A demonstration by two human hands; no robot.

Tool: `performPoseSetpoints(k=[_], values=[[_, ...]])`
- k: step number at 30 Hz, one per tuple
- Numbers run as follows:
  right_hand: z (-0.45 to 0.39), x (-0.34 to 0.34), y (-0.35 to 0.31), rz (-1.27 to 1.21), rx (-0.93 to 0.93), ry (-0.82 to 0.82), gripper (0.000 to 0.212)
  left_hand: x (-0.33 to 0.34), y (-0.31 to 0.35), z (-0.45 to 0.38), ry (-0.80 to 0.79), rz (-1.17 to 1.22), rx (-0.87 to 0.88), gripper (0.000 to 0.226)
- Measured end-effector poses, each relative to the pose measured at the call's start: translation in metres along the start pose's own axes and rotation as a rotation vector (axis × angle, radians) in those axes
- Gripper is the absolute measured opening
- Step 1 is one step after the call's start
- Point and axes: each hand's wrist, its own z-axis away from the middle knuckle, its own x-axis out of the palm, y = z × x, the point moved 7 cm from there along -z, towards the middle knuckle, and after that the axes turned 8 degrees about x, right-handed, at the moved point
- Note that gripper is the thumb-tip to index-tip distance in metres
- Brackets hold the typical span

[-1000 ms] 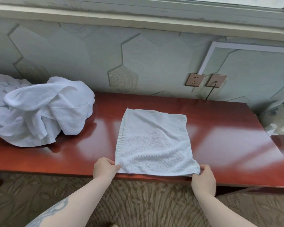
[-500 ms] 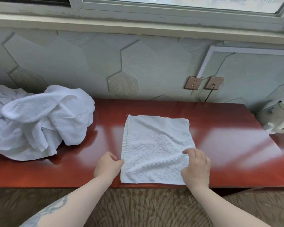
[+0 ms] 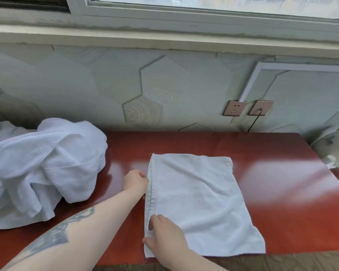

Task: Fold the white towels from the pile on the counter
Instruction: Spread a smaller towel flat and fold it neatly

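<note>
One folded white towel lies flat on the red-brown table, near the front edge and roughly at the centre of your view. It forms a rectangle whose long sides run away from you; its hemmed left edge faces your left arm.

Both of your hands are on the towel's left edge. Your left hand sits at the upper part of that edge with its fingers curled; they appear to pinch the hem, though the fingertips themselves are hidden by the cloth. Your right hand rests at the lower left corner, fingers curled over the fabric and thumb at the edge, gripping the cloth there. Your right forearm crosses the front edge of the table. Your left forearm, which bears one dark tattoo, lies diagonally over the table.

One pile of white towels sits on the left side of the table, well apart from the folded towel. The pile is crumpled and overlapping, so you cannot count its individual pieces.

On the wall behind the table you see two wall sockets side by side; a black cable hangs from the right one. One pale kettle stands at the far right, cut off by the frame. One window runs along the top.
</note>
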Motion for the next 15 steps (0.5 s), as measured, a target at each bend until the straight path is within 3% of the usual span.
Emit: performPoseSetpoints(k=[5,8,11,15], values=[[-0.008,0.008,0.001,0.056,0.116,-0.025,0.038,0.001,0.016,-0.035,-0.032,0.095,-0.014,0.013],[-0.007,0.001,-0.003,0.050,0.141,0.155,0.029,0.005,0.020,-0.051,-0.095,0.187,-0.062,0.020],[-0.004,0.001,-0.002,-0.040,0.305,0.099,0.017,0.010,0.019,-0.070,-0.168,0.231,-0.082,0.008],[-0.001,0.001,-0.001,-0.143,0.502,0.192,0.016,0.013,0.030,-0.092,-0.207,0.160,0.058,0.015]])
